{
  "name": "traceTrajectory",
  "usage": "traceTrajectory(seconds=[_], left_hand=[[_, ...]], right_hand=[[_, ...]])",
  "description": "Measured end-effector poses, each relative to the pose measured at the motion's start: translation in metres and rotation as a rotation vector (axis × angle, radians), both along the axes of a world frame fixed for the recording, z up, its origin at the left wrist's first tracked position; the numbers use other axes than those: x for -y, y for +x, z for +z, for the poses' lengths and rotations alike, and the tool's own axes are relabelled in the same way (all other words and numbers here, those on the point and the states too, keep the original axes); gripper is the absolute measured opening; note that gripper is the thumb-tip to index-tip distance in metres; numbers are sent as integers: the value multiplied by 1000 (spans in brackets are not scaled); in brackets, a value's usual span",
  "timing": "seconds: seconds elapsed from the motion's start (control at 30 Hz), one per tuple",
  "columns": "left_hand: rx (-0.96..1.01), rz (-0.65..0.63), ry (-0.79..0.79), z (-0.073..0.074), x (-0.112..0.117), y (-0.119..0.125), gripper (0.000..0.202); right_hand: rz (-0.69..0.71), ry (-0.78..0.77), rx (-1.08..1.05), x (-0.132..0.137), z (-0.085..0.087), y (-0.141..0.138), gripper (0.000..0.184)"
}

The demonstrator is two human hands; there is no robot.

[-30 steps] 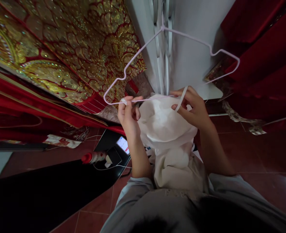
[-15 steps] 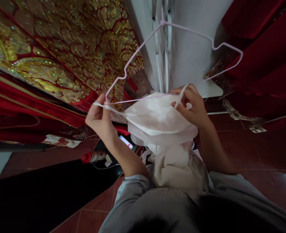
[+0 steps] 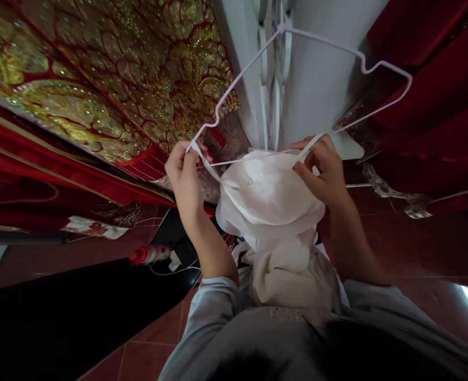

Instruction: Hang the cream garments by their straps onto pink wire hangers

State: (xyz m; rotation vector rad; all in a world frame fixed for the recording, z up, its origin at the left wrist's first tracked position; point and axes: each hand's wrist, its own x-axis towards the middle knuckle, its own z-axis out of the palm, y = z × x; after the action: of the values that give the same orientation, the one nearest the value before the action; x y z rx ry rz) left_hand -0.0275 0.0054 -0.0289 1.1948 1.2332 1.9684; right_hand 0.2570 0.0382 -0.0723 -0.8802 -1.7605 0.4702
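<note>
A pale pink clothes hanger hangs in front of me, its hook end by the white metal bars. My left hand pinches a white strap at the hanger's left corner, with the strap passing over the wire there. A white garment droops below the hanger's bottom bar, between my hands. My right hand is closed on the garment's other strap, which loops up over the fingers near the bottom bar. The hanger's right corner carries no strap.
Gold-sequined red garments hang at the left, and dark red cloth at the right. A black table at lower left bears a red-capped bottle and a cable. Beige cloth lies against my front.
My left hand has shifted right and up, bringing its strap over the hanger's left corner. The hanger has moved rightward in view. My right hand keeps its strap, slightly further right.
</note>
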Motion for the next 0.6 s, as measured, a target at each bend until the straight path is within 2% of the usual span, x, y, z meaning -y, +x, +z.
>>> traceTrajectory(seconds=[0.1, 0.17, 0.23, 0.4, 0.5, 0.6], left_hand=[[335, -68, -12, -12, 3, 19, 15], [450, -96, -12, -20, 5, 35, 11], [449, -78, 28, -25, 7, 51, 12], [346, -33, 138, -24, 14, 68, 16], [323, -13, 91, -18, 16, 67, 27], [298, 45, 79, -15, 14, 62, 35]], right_hand=[[-16, -6, -14, 1, -2, -5, 26], [-20, -2, -24, 0, -3, -8, 25], [-6, -3, -14, 0, -3, -9, 28], [69, -58, -4, -1, 5, -6, 59], [28, -56, -95, -2, 14, -2, 55], [-135, 96, -343, -10, 20, 6, 42]])
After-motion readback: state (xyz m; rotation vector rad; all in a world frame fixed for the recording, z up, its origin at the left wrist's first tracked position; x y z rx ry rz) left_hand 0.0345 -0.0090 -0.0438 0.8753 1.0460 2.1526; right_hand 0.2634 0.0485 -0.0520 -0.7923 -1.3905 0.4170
